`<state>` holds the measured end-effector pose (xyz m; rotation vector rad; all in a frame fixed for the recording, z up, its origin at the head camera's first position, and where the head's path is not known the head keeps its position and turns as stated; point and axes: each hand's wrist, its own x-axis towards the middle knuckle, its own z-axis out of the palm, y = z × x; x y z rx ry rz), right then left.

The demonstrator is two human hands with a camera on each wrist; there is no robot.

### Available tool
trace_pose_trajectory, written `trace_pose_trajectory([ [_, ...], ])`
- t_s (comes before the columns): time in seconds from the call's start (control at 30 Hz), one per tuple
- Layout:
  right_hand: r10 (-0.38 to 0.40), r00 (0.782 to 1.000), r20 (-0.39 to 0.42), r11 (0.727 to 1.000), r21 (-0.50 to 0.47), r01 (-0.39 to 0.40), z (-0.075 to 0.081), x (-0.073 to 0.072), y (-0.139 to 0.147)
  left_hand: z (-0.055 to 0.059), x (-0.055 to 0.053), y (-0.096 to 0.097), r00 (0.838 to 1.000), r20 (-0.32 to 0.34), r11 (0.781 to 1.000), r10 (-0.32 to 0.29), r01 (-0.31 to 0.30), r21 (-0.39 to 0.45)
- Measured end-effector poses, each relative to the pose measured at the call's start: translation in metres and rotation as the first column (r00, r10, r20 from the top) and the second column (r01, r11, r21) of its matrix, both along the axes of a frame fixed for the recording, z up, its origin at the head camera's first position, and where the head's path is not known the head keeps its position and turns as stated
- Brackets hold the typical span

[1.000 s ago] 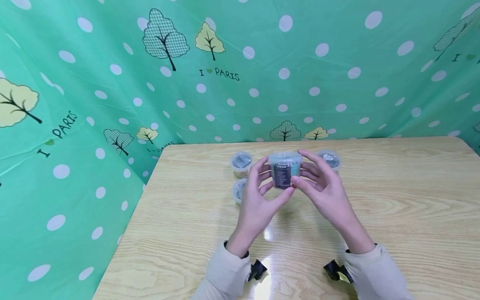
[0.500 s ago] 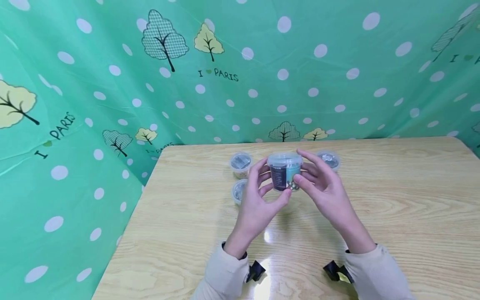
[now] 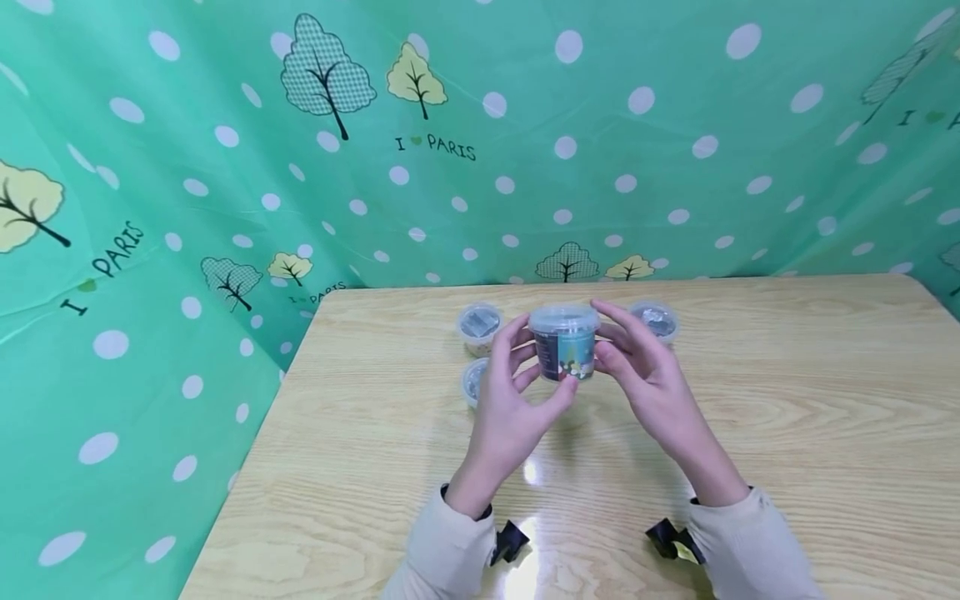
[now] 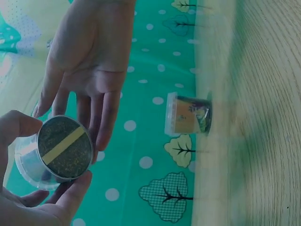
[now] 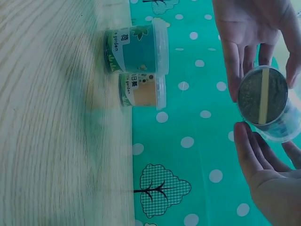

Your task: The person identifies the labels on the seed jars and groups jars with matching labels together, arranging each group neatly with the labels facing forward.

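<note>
Above the table, a clear lidded plastic cup point(image 3: 566, 354) with a dark and teal label is held between both hands. My left hand point(image 3: 513, 408) grips its left side, thumb low on the front and fingers behind. On the right, my right hand point(image 3: 652, 387) has its thumb at the cup's edge and its fingers around the far side. From below, the left wrist view shows the cup's dark, speckled base point(image 4: 66, 148) crossed by a pale yellow strip. The right wrist view shows the same cup point(image 5: 263, 96) between both hands' fingertips.
Two lidded cups stand behind the left hand, a far cup point(image 3: 480, 327) and a nearer cup point(image 3: 472, 383), partly hidden. Another cup point(image 3: 657, 321) is behind the right hand. The wood-grain table point(image 3: 787, 417) meets a green dotted curtain point(image 3: 675, 167) at its back edge.
The held cup has turned, so its teal label side with flowers now faces forward where the dark text panel was. The right thumb has slid back from the front to the cup's right edge.
</note>
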<state>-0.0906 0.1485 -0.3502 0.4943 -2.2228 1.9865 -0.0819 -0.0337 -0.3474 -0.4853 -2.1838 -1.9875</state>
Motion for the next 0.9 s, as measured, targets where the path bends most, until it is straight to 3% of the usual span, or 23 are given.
trace_pose_trajectory([
  [0.23, 0.006, 1.0, 0.023, 1.0, 0.001, -0.006, 0.0002, 0.0003, -0.0008, 0.0004, 0.0002, -0.0009, 0.999, 0.017, 0.999, -0.032, 0.032, -0.003],
  [0.57, -0.064, 0.998, 0.016, 0.998, -0.008, 0.064, -0.0005, 0.0011, -0.0037, 0.001, 0.0011, 0.0006, 1.0, -0.012, 1.0, -0.003, 0.003, -0.025],
  [0.9, -0.01, 0.998, 0.054, 1.0, -0.001, 0.011, -0.0016, 0.0004, -0.0003, 0.0012, -0.0016, -0.0018, 0.998, 0.023, 0.998, -0.051, 0.05, 0.043],
])
